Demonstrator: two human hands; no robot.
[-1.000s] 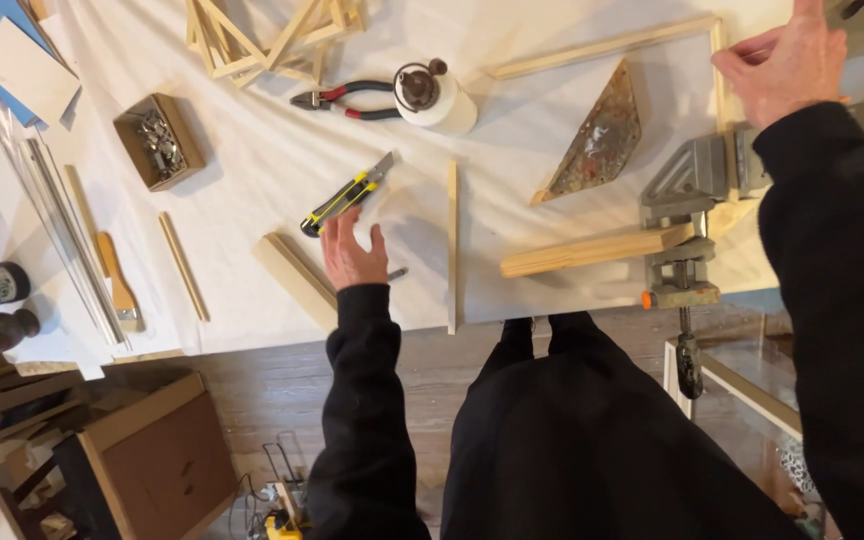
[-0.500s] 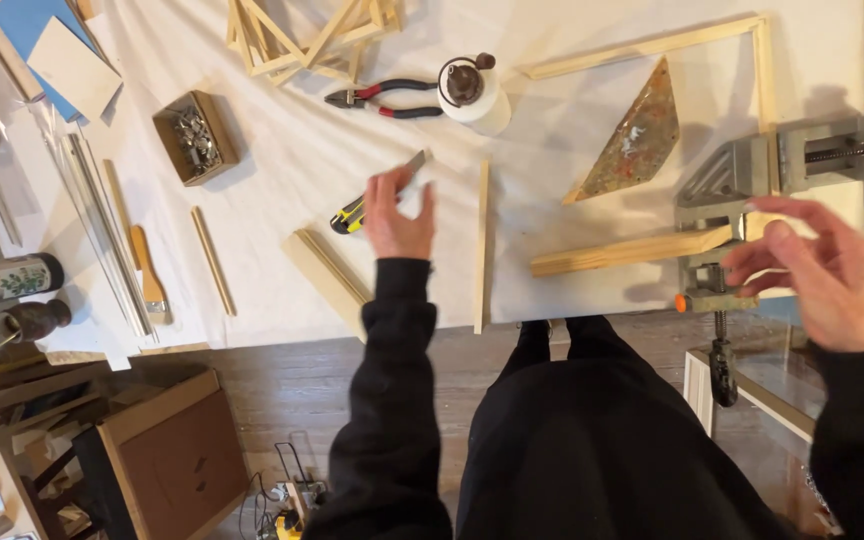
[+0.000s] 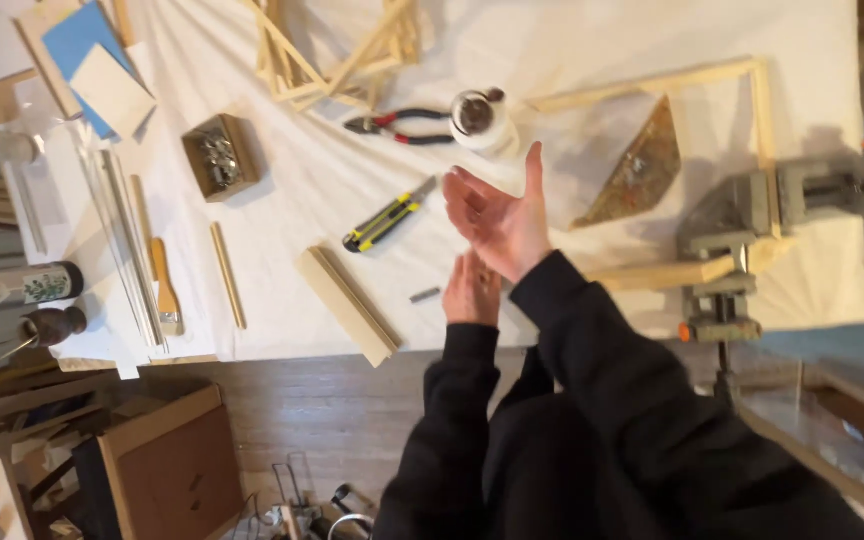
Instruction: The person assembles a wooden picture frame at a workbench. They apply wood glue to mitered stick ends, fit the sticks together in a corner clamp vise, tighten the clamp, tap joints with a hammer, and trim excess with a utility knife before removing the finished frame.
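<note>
A utility knife (image 3: 388,217) with a yellow and black handle and a short grey blade at its upper right end lies at a slant on the white cloth of the table (image 3: 572,40). The right hand (image 3: 500,218) is raised above the table with its palm turned up and to the left, fingers spread loosely and thumb pointing up; it is wide open and grips nothing. Its black sleeve runs down to the right. The left hand (image 3: 472,292) sits lower, partly under the right wrist, resting fingers-down on the cloth near the table's edge; whether it has hold of anything cannot be told. A small grey strip (image 3: 425,295) lies just to its left. The knife lies to the left of both hands, near but apart from them. Above it are red-handled pliers (image 3: 397,126) and a white round container (image 3: 479,117); below it lies a flat wooden strip (image 3: 345,304).
</note>
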